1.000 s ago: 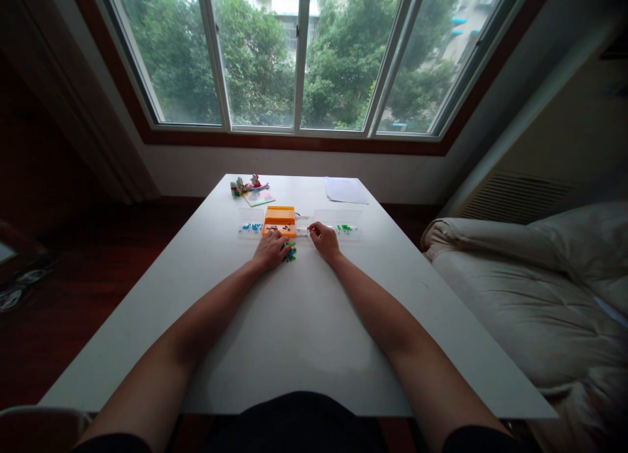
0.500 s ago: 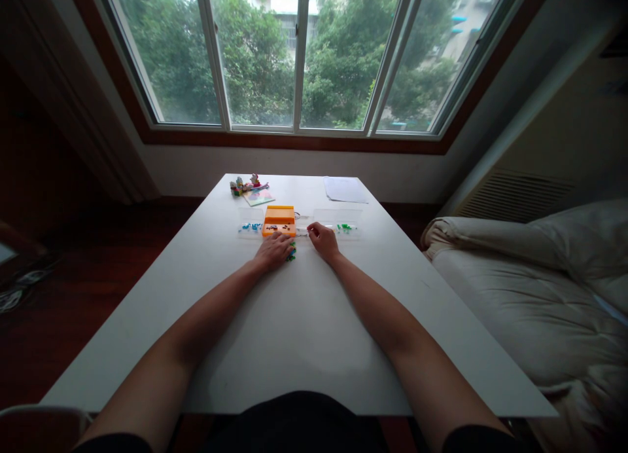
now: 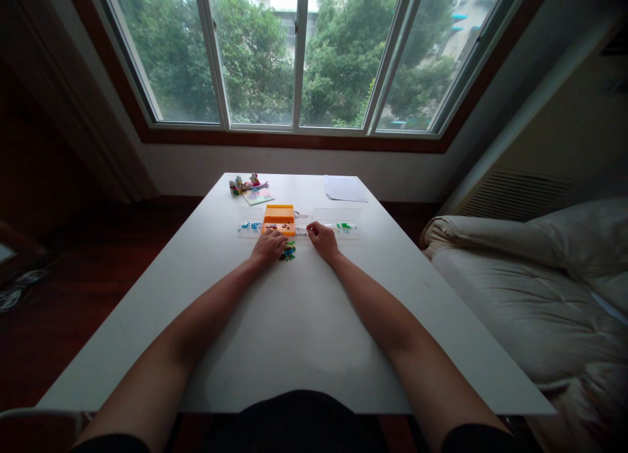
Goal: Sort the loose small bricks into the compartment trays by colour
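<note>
My left hand (image 3: 268, 247) lies low over the table, fingers stretched toward a small heap of green, blue and brown toy bricks (image 3: 289, 251). Its fingertips come to the heap's near-left side, just in front of an orange box (image 3: 279, 211) with small dark pieces in it. To the right, my right hand (image 3: 322, 241) is closed in a pinch, thumb and forefinger together. Whatever may be between them is too small to make out. Green bricks (image 3: 344, 226) lie in a clear tray (image 3: 357, 215) beyond this hand.
Blue bricks (image 3: 251, 226) sit in another clear tray (image 3: 240, 212) left of the orange box. Brick figures (image 3: 236, 186) and a colourful booklet (image 3: 259, 196) are at the far left of the white table (image 3: 314, 335). White paper sheets (image 3: 344, 188) lie far right.
My left hand has shifted slightly left, uncovering more of the brick heap. My right hand has stayed in almost the same place, still pinched.
</note>
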The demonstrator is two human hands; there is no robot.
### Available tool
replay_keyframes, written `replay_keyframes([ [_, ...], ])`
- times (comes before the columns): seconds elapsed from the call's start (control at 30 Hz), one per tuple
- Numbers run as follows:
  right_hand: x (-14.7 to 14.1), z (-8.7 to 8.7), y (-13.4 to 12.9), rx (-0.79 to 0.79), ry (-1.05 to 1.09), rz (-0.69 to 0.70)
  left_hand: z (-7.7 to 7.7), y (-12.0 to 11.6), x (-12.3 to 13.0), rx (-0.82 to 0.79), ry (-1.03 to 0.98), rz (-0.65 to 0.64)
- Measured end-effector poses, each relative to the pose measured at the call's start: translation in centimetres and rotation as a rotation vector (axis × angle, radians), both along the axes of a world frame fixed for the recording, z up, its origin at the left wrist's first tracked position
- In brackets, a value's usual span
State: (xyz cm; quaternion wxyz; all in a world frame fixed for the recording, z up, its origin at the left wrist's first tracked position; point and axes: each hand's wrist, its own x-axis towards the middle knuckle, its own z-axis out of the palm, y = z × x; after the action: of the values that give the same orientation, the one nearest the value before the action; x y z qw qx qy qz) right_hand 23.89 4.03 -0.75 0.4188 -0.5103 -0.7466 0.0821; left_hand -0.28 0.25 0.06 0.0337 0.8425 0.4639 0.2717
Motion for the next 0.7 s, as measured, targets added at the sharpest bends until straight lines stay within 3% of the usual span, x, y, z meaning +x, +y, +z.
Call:
replay_keyframes([
  [0.7, 0.2, -0.6, 0.4, 0.013, 0.018, 0.030, -0.9, 1.1, -0.5, -0.082, -0.099, -0.033],
])
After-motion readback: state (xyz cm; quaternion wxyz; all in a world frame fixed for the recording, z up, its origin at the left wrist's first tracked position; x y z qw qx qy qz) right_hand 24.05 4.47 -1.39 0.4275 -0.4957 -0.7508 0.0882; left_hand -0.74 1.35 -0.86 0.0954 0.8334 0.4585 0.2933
